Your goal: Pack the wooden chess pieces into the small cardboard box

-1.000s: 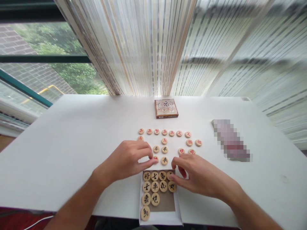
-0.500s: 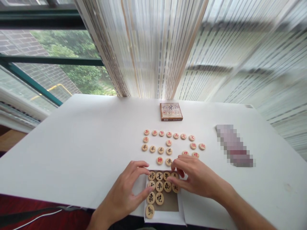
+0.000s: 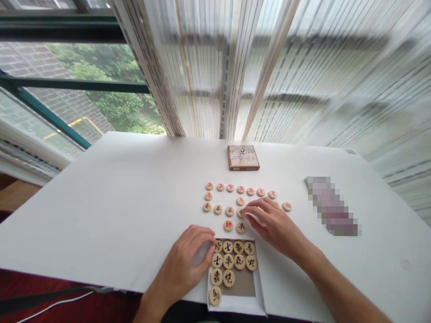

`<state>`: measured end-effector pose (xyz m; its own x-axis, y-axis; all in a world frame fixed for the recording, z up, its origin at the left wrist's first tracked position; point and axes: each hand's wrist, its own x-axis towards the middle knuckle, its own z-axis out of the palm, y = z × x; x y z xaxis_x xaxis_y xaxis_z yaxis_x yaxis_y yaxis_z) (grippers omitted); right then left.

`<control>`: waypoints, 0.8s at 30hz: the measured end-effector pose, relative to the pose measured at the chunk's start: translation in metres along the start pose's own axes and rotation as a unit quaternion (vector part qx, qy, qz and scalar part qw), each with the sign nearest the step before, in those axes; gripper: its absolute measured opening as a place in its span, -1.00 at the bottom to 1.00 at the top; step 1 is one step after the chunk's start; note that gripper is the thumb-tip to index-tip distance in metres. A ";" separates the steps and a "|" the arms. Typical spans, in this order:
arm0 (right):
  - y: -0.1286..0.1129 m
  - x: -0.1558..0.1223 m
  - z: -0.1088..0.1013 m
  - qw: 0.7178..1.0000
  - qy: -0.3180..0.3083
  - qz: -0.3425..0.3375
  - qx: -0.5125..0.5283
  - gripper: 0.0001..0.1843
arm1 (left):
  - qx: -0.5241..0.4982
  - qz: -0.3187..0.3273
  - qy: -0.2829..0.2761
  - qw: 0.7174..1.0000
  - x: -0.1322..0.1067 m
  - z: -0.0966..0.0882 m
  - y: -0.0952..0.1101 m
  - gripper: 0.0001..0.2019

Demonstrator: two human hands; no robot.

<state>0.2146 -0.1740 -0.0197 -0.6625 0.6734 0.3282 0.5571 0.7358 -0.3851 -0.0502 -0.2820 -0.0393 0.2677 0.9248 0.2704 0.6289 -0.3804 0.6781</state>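
My left hand [image 3: 186, 258] is at the left side of a shallow white box [image 3: 258, 287], thumb and fingertips closed together on its upper left edge and partly covering a corner piece. Inside the box lie several round wooden Chinese chess pieces with black characters, such as the piece [image 3: 229, 278] in the third row. The box's lower right shows bare brown bottom. Beyond the box, my right hand [image 3: 274, 224] has its thumb and fingertips closed at the right edge of a black-character Chinese chess piece [image 3: 240, 212] on the table.
Red pieces, such as one [image 3: 240, 201], and black pieces stand in loose rows on the white table [image 3: 117, 202]. A flat printed box [image 3: 244, 158] lies behind them. To the right is a blurred-out object [image 3: 332, 206]. Curtains [image 3: 208, 67] hang behind.
My right hand has moved from the box's upper right corner forward to the black pieces on the table. My left thumb has drawn up closer to its fingertips at the box edge.
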 end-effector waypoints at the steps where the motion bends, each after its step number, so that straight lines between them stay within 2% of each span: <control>1: 0.000 0.001 0.000 1.000 0.001 -0.001 0.000 -0.80 | 0.000 0.001 0.003 1.000 0.000 0.001 0.000 -0.83; 8: -0.002 0.002 0.003 1.000 0.001 0.008 0.007 -0.87 | 0.030 0.004 0.020 0.999 0.003 -0.004 -0.002 -0.83; 12: -0.002 0.003 0.003 1.000 0.005 0.007 0.013 -0.88 | 0.115 -0.004 0.074 0.991 0.020 -0.013 -0.006 -0.80; 15: -0.002 0.002 0.002 1.000 0.004 0.005 0.013 -0.88 | 0.169 -0.012 0.095 0.981 0.036 -0.016 -0.012 -0.74; 19: -0.002 0.001 -0.002 1.000 0.008 0.001 0.019 -0.87 | 0.211 -0.003 0.073 0.975 0.042 -0.012 -0.019 -0.68; 24: -0.003 -0.001 -0.006 1.000 0.013 -0.004 0.024 -0.86 | 0.240 -0.004 0.061 0.969 0.031 -0.010 -0.022 -0.62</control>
<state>0.2163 -0.1761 -0.0138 -0.6533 0.6691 0.3543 0.5265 0.7377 -0.4226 -0.0630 -0.2448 -0.0396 0.1919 0.9107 0.3658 0.9050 -0.3083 0.2929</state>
